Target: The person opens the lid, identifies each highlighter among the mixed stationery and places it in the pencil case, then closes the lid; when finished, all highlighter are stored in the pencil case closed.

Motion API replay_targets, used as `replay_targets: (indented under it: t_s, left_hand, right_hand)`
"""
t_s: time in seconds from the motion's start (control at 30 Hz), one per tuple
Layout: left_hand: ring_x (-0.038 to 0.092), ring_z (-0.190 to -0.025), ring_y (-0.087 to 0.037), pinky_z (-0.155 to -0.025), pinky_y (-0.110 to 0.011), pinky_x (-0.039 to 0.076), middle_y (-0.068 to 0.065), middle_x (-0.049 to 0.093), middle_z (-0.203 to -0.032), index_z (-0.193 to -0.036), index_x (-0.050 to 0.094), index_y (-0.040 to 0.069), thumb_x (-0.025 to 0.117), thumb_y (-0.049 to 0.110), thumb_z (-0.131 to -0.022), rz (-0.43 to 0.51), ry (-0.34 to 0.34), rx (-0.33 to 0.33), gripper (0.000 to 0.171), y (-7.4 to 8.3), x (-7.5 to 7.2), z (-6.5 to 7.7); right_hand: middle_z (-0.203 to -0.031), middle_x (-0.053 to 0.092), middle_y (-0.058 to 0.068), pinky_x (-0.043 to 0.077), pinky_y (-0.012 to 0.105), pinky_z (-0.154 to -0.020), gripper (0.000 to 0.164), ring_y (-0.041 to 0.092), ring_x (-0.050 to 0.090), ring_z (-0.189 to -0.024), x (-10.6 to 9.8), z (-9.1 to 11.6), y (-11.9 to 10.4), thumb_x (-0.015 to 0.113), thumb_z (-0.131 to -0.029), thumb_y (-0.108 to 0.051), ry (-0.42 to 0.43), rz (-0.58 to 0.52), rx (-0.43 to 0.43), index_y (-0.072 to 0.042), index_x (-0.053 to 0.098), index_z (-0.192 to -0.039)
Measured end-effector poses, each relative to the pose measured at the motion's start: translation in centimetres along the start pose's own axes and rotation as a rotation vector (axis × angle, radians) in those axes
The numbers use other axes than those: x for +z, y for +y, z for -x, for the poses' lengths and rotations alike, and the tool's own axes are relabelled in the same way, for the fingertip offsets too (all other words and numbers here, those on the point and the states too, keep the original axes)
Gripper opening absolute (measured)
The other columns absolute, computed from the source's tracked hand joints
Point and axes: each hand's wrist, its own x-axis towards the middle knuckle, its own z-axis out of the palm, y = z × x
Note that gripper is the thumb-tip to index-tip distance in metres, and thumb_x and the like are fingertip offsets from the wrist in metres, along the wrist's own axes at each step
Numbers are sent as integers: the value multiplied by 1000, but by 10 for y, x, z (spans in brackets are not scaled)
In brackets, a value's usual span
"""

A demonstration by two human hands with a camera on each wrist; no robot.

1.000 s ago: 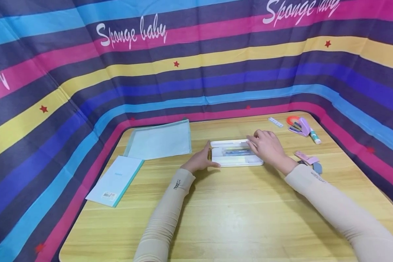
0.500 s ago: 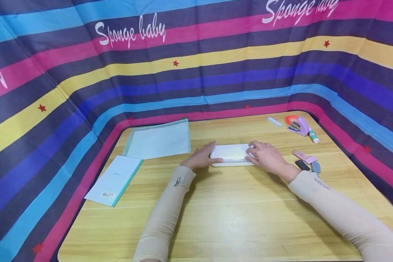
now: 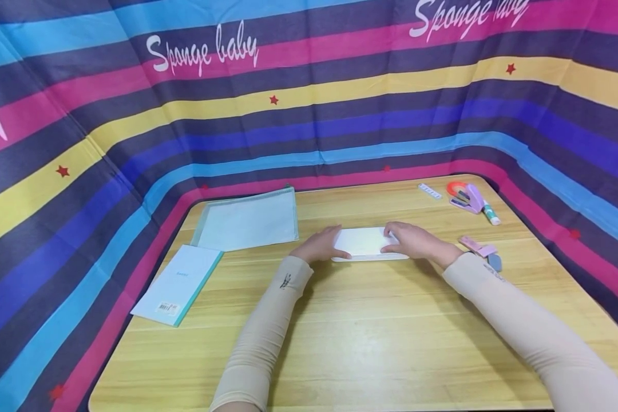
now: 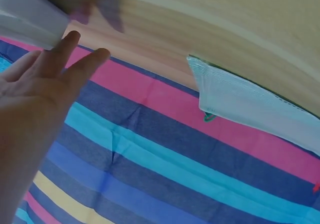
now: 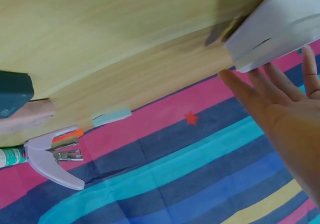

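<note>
A white pencil case (image 3: 361,241) with its lid down lies in the middle of the table, long side toward me. My left hand (image 3: 319,243) grips its left end, thumb at the front edge and fingers toward the back. At the right end my right hand (image 3: 417,240) holds it, with the thumb near the front and bent fingers over the far side. The left wrist view shows the left hand (image 4: 37,89) with its fingertips at the case's corner (image 4: 30,16). Fingers of the right hand (image 5: 285,104) reach along the case (image 5: 280,29) in the right wrist view. Its contents are hidden.
Left of the case lie a pale zip pouch (image 3: 247,220) and a white notebook (image 3: 180,284) with a teal edge. On the right are a purple stapler (image 3: 474,198), a glue stick (image 3: 491,213), an orange ring-shaped item (image 3: 455,186), a pink item (image 3: 476,246) and a grey-blue block (image 3: 494,262).
The case's lid, raised with pens showing inside a second ago, has come down over it. My right hand has moved from the lid to grip the case's right end.
</note>
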Motion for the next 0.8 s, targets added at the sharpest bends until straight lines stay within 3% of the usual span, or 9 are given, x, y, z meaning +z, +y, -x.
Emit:
replay_targets:
  t_s: [0.17, 0.47, 0.8]
  left_hand:
    - [26, -124, -18, -98, -30, 24, -5, 22, -141, -139, 17, 10, 60, 64, -62, 15, 15, -20, 104, 2, 1, -1]
    - [26, -124, -21, -99, -32, 23, -7, 17, -142, -139, 16, 7, 62, 61, -63, 30, -7, -60, 103, 2, -1, 1]
    - [28, -123, -22, -98, -33, 25, -7, 18, -141, -138, 19, 7, 62, 62, -62, 27, -6, -45, 104, 0, 0, 2]
  right_hand:
    - [-125, 42, 20, 29, 47, -93, 69, 36, 38, -113, 0, 0, 3, 59, -74, -51, -42, 3, -23, -7, 46, -126]
    - [-127, 37, 25, 26, 50, -94, 68, 40, 33, -114, 8, -2, 4, 61, -74, -47, -22, -12, -71, -7, 45, -127]
    - [-129, 34, 24, 25, 50, -95, 68, 39, 30, -117, 6, 0, -2, 62, -74, -45, -40, -23, -36, -7, 44, -128]
